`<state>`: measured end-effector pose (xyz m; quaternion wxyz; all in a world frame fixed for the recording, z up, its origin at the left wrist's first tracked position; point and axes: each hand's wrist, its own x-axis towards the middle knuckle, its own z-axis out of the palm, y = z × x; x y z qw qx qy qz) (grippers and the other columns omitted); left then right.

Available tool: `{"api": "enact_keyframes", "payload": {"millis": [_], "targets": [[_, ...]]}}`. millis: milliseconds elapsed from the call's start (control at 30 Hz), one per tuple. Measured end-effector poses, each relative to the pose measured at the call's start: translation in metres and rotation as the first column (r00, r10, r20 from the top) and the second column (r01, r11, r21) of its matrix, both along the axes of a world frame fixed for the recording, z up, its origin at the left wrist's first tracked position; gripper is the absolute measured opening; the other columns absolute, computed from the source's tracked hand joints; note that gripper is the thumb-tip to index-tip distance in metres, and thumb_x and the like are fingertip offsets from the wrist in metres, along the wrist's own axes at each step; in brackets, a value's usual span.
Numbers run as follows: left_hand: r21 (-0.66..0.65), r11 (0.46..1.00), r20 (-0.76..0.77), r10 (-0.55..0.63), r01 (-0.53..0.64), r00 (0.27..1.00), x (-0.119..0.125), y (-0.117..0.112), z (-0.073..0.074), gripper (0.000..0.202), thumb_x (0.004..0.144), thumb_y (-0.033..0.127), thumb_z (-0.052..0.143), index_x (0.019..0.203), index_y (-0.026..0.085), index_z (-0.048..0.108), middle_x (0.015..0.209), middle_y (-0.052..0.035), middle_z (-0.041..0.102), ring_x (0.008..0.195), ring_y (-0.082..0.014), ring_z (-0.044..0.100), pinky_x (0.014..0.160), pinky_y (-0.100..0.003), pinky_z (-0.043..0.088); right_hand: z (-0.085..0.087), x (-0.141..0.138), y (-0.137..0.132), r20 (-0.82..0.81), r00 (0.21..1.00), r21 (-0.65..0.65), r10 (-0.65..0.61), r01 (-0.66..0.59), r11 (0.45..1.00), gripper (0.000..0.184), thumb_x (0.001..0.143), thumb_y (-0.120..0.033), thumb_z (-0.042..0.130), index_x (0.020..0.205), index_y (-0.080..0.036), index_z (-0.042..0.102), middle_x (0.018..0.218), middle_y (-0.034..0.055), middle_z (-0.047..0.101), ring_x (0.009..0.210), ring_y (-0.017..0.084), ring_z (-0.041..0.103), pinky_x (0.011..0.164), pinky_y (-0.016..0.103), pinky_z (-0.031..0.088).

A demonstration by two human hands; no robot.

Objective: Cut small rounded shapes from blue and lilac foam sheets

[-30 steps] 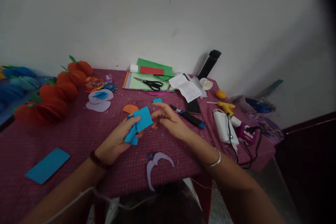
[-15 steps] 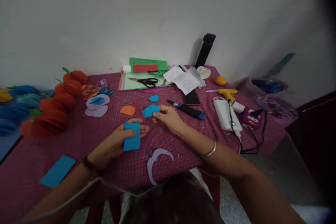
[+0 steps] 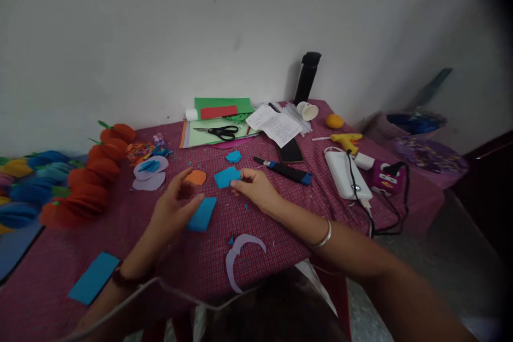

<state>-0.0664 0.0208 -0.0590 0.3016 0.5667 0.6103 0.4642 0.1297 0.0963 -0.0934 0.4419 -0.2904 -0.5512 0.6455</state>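
My right hand point(image 3: 258, 191) pinches a small blue piece of paper point(image 3: 225, 177) at its right edge, just over the table. My left hand point(image 3: 171, 206) is open, thumb and fingers apart. Below its thumb is a blue paper rectangle point(image 3: 205, 215), apparently on the cloth, its left part hidden by the hand. An orange paper cut-out point(image 3: 197, 177) sits beyond the left fingertips. Behind the right hand's piece is a blue scalloped cut-out point(image 3: 233, 156). Another blue rectangle point(image 3: 94, 278) rests by my left forearm.
A curved lilac scrap point(image 3: 250, 239) lies near the front edge. A utility knife point(image 3: 288, 171), scissors point(image 3: 220, 131), phone point(image 3: 291, 150), yellow glue gun point(image 3: 347, 141) and white power bank point(image 3: 345, 175) with cables lie beyond or to the right. Orange paper pumpkins point(image 3: 86, 197) stand left.
My left hand has let go of the blue rectangle, which now appears lower, on the cloth. That hand has opened and turned. The right hand still pinches its blue piece.
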Motion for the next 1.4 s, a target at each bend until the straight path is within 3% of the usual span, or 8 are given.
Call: {"api": "enact_keyframes", "payload": {"millis": [133,267,367,467,667,1000,1300,1400], "targets": [[0.121,0.983,0.076,-0.146,0.136,0.986,0.017,-0.007,-0.004,0.030,0.080,0.027,0.067,0.110,0.021,0.066,0.091,-0.0032,0.069,0.083,-0.0178,0.065,0.077,-0.031,0.051,0.006,0.001,-0.008,0.072,0.995,0.243,-0.076,0.056,0.968,0.018,0.074,-0.029,0.066,0.063,-0.018,0.056,0.061,-0.0035,0.053,0.059,0.012,0.046,0.059,0.025,0.037],[0.276,0.959,0.059,-0.078,0.059,0.995,0.028,-0.010,-0.014,0.007,0.079,0.021,0.068,0.085,0.021,0.071,0.093,-0.0033,0.068,0.089,-0.0185,0.063,0.083,-0.031,0.049,0.010,-0.001,-0.017,0.104,0.990,0.372,-0.097,0.052,0.927,0.017,0.077,-0.025,0.064,0.063,-0.018,0.057,0.065,-0.0020,0.054,0.064,0.013,0.047,0.061,0.025,0.037],[0.331,0.944,0.066,-0.006,-0.016,0.998,0.029,-0.012,-0.014,0.004,0.077,0.020,0.069,0.073,0.021,0.068,0.085,-0.0012,0.064,0.081,-0.0166,0.061,0.073,-0.027,0.048,0.010,-0.004,-0.021,0.118,0.991,0.363,-0.062,0.015,0.932,0.017,0.076,-0.026,0.064,0.063,-0.019,0.057,0.066,-0.0015,0.054,0.065,0.013,0.047,0.062,0.026,0.038],[0.272,0.962,0.075,0.010,-0.030,0.997,0.031,-0.014,-0.010,0.011,0.077,0.022,0.067,0.067,0.020,0.064,0.079,-0.0002,0.061,0.072,-0.0154,0.058,0.065,-0.026,0.045,0.011,-0.007,-0.022,0.094,0.995,0.328,-0.039,0.006,0.945,0.020,0.078,-0.029,0.064,0.062,-0.019,0.055,0.067,-0.0008,0.052,0.066,0.014,0.047,0.063,0.027,0.038],[0.149,0.985,0.150,0.064,-0.087,0.987,0.034,-0.014,-0.006,0.015,0.073,0.027,0.068,0.061,0.020,0.063,0.078,-0.0013,0.061,0.072,-0.0173,0.057,0.065,-0.028,0.044,0.011,-0.010,-0.023,0.062,0.992,0.215,-0.112,0.096,0.972,0.017,0.074,-0.032,0.065,0.065,-0.021,0.055,0.063,-0.0021,0.051,0.061,0.014,0.045,0.059,0.027,0.038],[0.110,0.984,0.169,0.117,-0.137,0.979,0.037,-0.014,-0.009,0.021,0.072,0.029,0.068,0.056,0.018,0.059,0.072,-0.0010,0.061,0.065,-0.0147,0.054,0.063,-0.027,0.043,0.012,-0.013,-0.026,0.063,0.978,0.232,-0.199,0.180,0.956,0.020,0.071,-0.028,0.065,0.060,-0.021,0.050,0.059,-0.0027,0.051,0.058,0.013,0.045,0.055,0.026,0.037],[0.131,0.980,0.197,0.120,-0.147,0.973,0.040,-0.013,-0.012,0.015,0.073,0.026,0.068,0.066,0.020,0.056,0.068,0.0020,0.058,0.062,-0.0131,0.053,0.059,-0.024,0.043,0.012,-0.012,-0.028,0.094,0.975,0.237,-0.202,0.175,0.956,0.020,0.072,-0.026,0.065,0.063,-0.022,0.047,0.060,-0.0038,0.049,0.059,0.013,0.045,0.055,0.025,0.037],[0.143,0.981,0.235,0.095,-0.131,0.967,0.039,-0.012,-0.012,0.017,0.072,0.022,0.068,0.081,0.022,0.054,0.068,0.0046,0.056,0.062,-0.0121,0.053,0.059,-0.022,0.042,0.010,-0.011,-0.026,0.066,0.989,0.142,-0.133,0.122,0.982,0.016,0.071,-0.023,0.065,0.081,-0.022,0.053,0.063,-0.0063,0.048,0.056,0.011,0.044,0.054,0.024,0.036]]}}
